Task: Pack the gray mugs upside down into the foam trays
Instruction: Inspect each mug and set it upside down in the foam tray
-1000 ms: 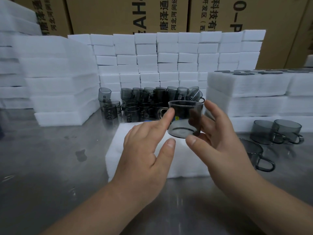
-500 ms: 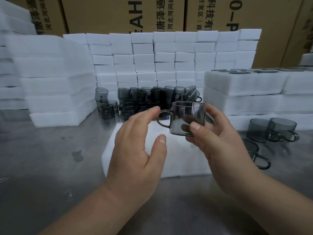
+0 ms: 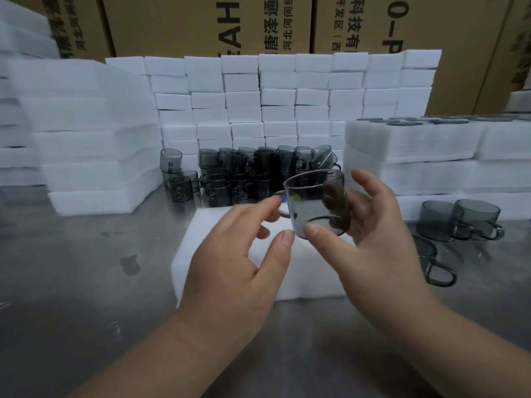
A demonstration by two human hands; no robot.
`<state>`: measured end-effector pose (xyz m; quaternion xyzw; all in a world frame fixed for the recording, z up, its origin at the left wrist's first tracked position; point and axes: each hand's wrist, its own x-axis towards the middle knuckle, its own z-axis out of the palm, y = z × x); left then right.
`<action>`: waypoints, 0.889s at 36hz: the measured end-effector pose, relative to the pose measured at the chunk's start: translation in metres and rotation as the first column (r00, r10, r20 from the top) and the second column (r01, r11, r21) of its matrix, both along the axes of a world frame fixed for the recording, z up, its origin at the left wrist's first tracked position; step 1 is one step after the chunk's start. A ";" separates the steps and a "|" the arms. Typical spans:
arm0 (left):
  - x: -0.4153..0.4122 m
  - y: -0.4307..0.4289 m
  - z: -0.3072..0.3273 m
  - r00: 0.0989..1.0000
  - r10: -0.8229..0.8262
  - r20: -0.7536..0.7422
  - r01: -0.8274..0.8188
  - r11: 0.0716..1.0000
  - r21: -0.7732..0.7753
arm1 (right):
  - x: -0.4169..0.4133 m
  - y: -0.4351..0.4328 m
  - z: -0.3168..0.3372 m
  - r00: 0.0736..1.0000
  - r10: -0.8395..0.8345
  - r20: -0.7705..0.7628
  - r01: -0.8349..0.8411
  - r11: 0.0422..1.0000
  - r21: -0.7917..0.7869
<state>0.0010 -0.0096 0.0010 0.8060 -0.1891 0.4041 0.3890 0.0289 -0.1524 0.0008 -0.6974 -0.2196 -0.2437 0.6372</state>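
Right hand (image 3: 373,242) grips the mug (image 3: 313,202); left hand (image 3: 235,265) hovers, fingers (image 3: 254,214) seemingly relaxed.

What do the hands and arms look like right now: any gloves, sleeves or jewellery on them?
Nothing is worn. The left hand and right hand have no gloves, and no rings show on the fingers in view. The visible nails are short and unpainted. The left forearm and right forearm show no sleeve, watch or band down to the frame's edge.

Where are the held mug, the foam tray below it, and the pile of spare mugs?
held mug (image 3: 308,212), head view, side wall.
foam tray (image 3: 310,277), head view, bare front part.
pile of spare mugs (image 3: 264,165), head view, a middle mug.
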 end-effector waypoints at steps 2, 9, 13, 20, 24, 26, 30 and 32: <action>0.000 -0.002 -0.002 0.999 -0.029 -0.035 0.029 1.000 0.000 | 0.000 0.001 -0.002 0.997 -0.029 0.065 0.031 0.999 -0.037; 0.001 -0.002 -0.004 0.992 -0.054 -0.118 0.053 0.999 -0.011 | 0.003 0.002 -0.006 0.991 0.113 0.077 -0.110 0.993 -0.051; 0.004 -0.002 -0.002 0.983 -0.076 -0.170 0.064 0.995 -0.077 | -0.002 0.002 -0.006 0.979 0.188 0.083 -0.177 0.976 -0.123; 0.005 -0.001 0.002 0.979 -0.069 -0.190 0.033 0.982 -0.184 | -0.008 0.001 -0.007 0.958 0.270 0.096 -0.245 0.946 -0.213; 0.004 -0.002 0.004 0.974 -0.076 -0.214 0.016 0.964 -0.265 | -0.010 0.000 -0.008 0.956 0.278 0.093 -0.249 0.937 -0.245; 0.003 -0.002 0.005 0.970 -0.086 -0.228 0.010 0.949 -0.316 | -0.011 0.000 -0.007 0.954 0.282 0.098 -0.249 0.933 -0.258; 0.006 0.000 0.007 0.968 -0.110 -0.224 0.023 0.933 -0.358 | -0.011 0.001 -0.007 0.949 0.283 0.143 -0.236 0.932 -0.274; 0.007 0.000 0.007 0.966 -0.114 -0.230 0.024 0.932 -0.363 | -0.012 0.001 -0.007 0.945 0.282 0.162 -0.231 0.933 -0.275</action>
